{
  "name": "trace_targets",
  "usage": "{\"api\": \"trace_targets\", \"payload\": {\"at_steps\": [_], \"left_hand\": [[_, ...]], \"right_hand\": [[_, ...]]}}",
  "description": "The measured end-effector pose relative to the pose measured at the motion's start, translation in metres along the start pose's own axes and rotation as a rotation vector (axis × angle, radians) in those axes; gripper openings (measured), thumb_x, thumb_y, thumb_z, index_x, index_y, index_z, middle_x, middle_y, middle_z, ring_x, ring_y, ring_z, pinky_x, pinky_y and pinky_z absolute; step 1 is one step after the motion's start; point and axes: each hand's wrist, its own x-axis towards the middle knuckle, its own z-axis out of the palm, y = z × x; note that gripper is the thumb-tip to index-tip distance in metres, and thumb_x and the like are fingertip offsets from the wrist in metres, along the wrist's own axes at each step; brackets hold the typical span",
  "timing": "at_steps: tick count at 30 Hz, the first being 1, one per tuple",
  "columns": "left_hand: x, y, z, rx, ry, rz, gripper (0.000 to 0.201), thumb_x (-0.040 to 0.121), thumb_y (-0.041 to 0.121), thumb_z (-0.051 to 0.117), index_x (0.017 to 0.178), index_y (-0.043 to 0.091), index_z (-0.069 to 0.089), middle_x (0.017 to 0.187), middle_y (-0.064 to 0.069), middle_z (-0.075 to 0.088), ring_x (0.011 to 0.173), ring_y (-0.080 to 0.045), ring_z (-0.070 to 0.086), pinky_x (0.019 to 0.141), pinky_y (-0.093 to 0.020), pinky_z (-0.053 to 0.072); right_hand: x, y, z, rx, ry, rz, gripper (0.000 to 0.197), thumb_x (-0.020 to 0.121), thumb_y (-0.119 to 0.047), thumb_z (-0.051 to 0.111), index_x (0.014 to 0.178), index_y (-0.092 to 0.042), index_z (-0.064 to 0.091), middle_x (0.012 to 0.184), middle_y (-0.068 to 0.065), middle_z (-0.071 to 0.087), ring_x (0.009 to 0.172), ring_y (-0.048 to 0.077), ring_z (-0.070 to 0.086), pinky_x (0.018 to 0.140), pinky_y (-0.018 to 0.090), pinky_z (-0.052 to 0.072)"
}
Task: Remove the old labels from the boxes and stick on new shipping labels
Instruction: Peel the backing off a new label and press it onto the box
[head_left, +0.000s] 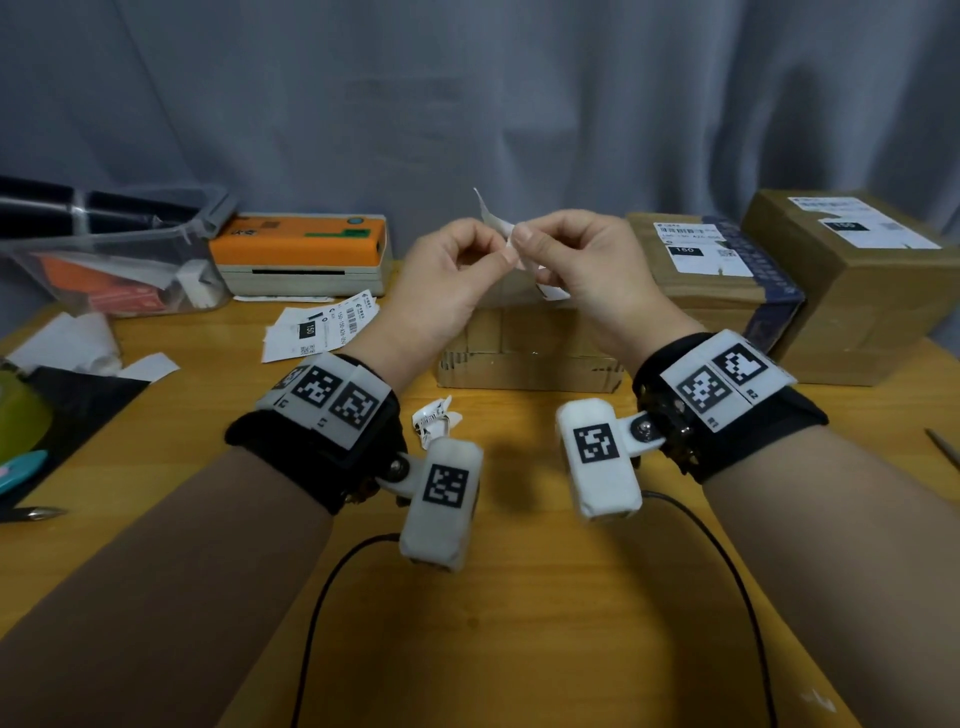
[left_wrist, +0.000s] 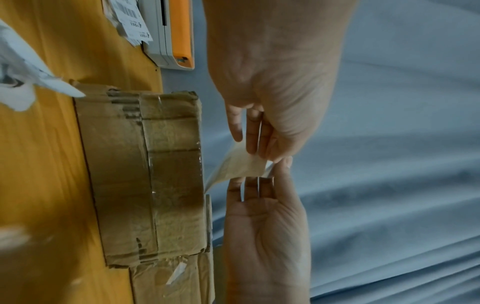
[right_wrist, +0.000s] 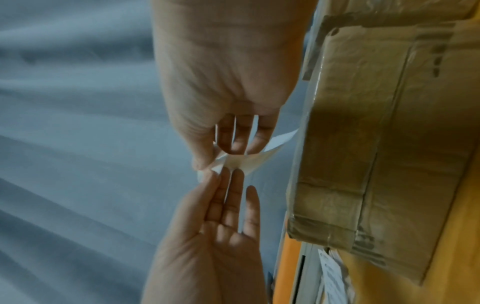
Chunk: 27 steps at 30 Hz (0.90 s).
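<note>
Head view: left hand (head_left: 451, 270) and right hand (head_left: 576, 265) both pinch one white label (head_left: 511, 244) between them, raised just above the bare box (head_left: 530, 348)

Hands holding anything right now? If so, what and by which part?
Yes: both the left hand and right hand pinch one white label sheet at its upper edge, thumb and fingertips, raised above the bare cardboard box.
</note>
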Motion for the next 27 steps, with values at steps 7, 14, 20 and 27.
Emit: {"api": "trace_targets", "payload": {"at_steps": [7, 14, 20, 27], "left_hand": [[-0.009, -0.015, 0.000, -0.029, -0.025, -0.040, 0.003, 0.092, 0.009, 0.056, 0.090, 0.008, 0.056, 0.083, 0.000, 0.055, 0.077, -0.004, 0.052, 0.073, -0.012, 0.044], [-0.001, -0.006, 0.000, -0.005, 0.033, -0.050, 0.020, 0.091, 0.027, 0.058, 0.098, 0.008, 0.059, 0.081, 0.005, 0.057, 0.072, 0.000, 0.052, 0.066, -0.011, 0.044], [0.001, -0.008, -0.001, -0.007, 0.034, -0.078, 0.008, 0.092, 0.020, 0.058, 0.087, 0.015, 0.060, 0.081, 0.006, 0.059, 0.076, 0.000, 0.054, 0.073, -0.014, 0.045], [-0.004, -0.010, 0.004, -0.073, 0.024, -0.200, 0.011, 0.095, 0.018, 0.051, 0.085, 0.015, 0.055, 0.094, -0.014, 0.060, 0.091, -0.025, 0.057, 0.093, -0.037, 0.045]], "right_hand": [[0.001, 0.006, -0.002, -0.035, 0.027, 0.105, 0.012, 0.087, -0.016, 0.066, 0.076, -0.018, 0.069, 0.069, -0.005, 0.067, 0.062, 0.004, 0.059, 0.062, 0.019, 0.048], [-0.001, 0.001, 0.006, -0.143, -0.049, -0.027, 0.013, 0.090, -0.010, 0.060, 0.086, -0.020, 0.068, 0.074, -0.006, 0.064, 0.067, -0.002, 0.058, 0.063, 0.013, 0.046], [-0.002, 0.001, 0.005, -0.113, -0.050, 0.063, 0.011, 0.092, -0.011, 0.058, 0.093, -0.011, 0.069, 0.075, -0.003, 0.064, 0.067, 0.002, 0.056, 0.062, 0.016, 0.047], [0.000, 0.003, 0.003, 0.101, -0.028, 0.301, 0.015, 0.091, -0.011, 0.057, 0.098, -0.004, 0.068, 0.068, -0.003, 0.066, 0.075, 0.014, 0.061, 0.074, 0.028, 0.050]]}}
